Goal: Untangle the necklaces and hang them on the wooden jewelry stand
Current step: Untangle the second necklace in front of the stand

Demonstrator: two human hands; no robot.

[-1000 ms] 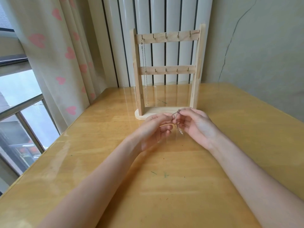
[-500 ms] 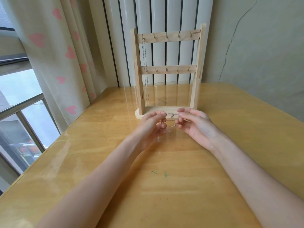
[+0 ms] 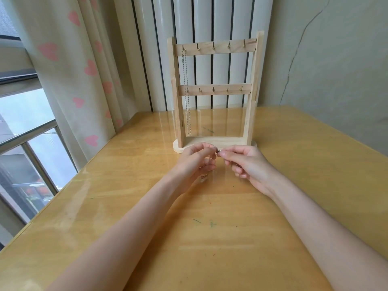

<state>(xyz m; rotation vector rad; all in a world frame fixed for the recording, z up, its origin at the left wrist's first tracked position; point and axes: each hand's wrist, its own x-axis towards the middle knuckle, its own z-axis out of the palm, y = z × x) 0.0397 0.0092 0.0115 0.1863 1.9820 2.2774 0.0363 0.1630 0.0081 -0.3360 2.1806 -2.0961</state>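
Note:
A wooden jewelry stand [image 3: 214,91] with two hook rails stands at the table's far side. One silver chain necklace [image 3: 186,93] hangs from its top-left hook. Just in front of the stand's base, my left hand [image 3: 196,162] and my right hand [image 3: 245,164] meet fingertip to fingertip. Both pinch a second thin necklace [image 3: 218,151] at its small metal clasp between them. The rest of that chain droops under my left hand, with a small pendant [image 3: 204,176] showing near the table. Most of the chain is hidden by my fingers.
The wooden table [image 3: 210,238] carries a glossy cover with a few small green marks. A heart-print curtain [image 3: 69,70] and a window are at the left. White radiator pipes [image 3: 210,22] and a cracked wall stand behind the stand.
My hands, slightly apart half a second ago, have come together again and risen a little, both pinching the clasp. The hanging necklace has not moved.

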